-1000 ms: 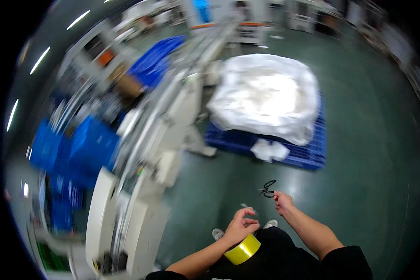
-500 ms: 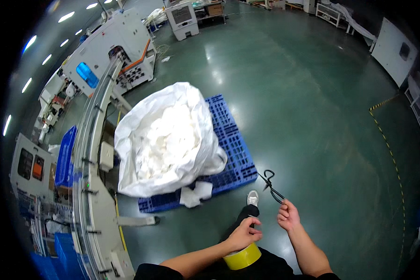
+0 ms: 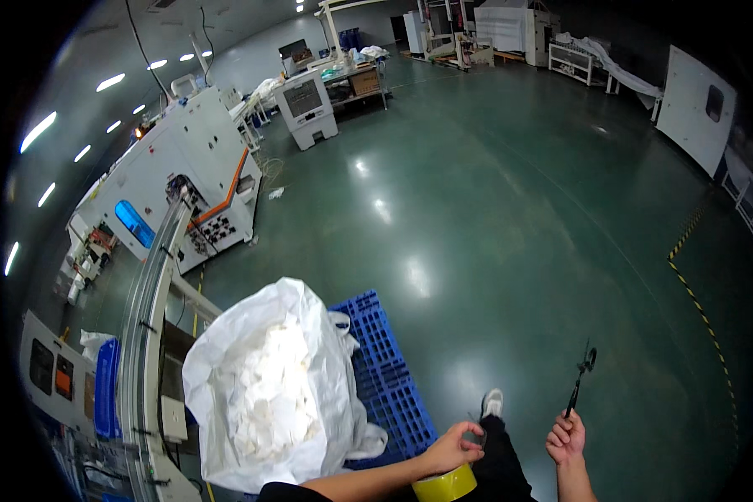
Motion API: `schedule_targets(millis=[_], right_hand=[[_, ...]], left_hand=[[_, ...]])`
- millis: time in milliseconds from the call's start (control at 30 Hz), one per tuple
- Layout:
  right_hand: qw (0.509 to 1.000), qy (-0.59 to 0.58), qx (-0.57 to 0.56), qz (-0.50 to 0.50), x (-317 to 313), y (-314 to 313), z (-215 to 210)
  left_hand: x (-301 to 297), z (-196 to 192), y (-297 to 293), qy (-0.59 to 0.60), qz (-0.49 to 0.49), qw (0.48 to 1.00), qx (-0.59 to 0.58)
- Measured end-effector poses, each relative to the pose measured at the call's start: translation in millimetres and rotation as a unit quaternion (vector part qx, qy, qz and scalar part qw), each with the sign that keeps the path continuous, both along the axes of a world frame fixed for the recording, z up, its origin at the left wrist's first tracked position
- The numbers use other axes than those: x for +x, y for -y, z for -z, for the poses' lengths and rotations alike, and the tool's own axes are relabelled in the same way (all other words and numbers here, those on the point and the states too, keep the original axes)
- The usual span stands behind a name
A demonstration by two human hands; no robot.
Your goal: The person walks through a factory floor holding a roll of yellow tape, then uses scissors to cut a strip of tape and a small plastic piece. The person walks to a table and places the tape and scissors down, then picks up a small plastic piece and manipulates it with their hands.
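Observation:
My right hand is closed around one end of a pair of black scissors, which point up and away over the floor. My left hand has its thumb and fingers curled together. Just below its wrist and palm is a roll of yellow tape, which seems to hang from this hand; how it is gripped is hidden. To the left of my left forearm stands a big white bulk bag, open at the top and full of loose white pieces. It rests on a blue plastic pallet.
A conveyor rail runs along the left to a white machine with an orange edge. A blue crate sits beyond the rail. Farther off stands a white cabinet. Yellow-black floor tape lies at right.
The view has tilted up, so bag and pallet sit lower in it. My right hand has moved right with the scissors, now turned more upright. The tape roll still accompanies my left hand.

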State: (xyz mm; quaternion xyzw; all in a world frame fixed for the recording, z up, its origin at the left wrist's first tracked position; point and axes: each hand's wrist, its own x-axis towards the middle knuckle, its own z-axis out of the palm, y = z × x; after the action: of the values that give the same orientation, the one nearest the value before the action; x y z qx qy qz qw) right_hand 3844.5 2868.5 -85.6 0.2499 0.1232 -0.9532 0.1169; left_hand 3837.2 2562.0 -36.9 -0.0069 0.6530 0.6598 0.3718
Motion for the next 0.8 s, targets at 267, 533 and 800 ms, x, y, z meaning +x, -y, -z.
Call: schedule_targets(millis=[267,533,800], right_hand=[[0.963,-0.034,0.223,-0.148,-308.5,44.4,-16.8],[0.901,-0.154,0.27,-0.302,-624.1,159.2,-41.0],[0.949,-0.041,-0.012,-0.314,-835.8,291.5,-21.7]], left_hand=[[-252.0,-12.2,13.0,0.017,-0.077,0.997,-0.008],[-442.2,2.3,84.0,0.033,-0.286,0.955,0.071],[-695.7,-4.3,214.8,0.043,-0.333,0.939,0.08]])
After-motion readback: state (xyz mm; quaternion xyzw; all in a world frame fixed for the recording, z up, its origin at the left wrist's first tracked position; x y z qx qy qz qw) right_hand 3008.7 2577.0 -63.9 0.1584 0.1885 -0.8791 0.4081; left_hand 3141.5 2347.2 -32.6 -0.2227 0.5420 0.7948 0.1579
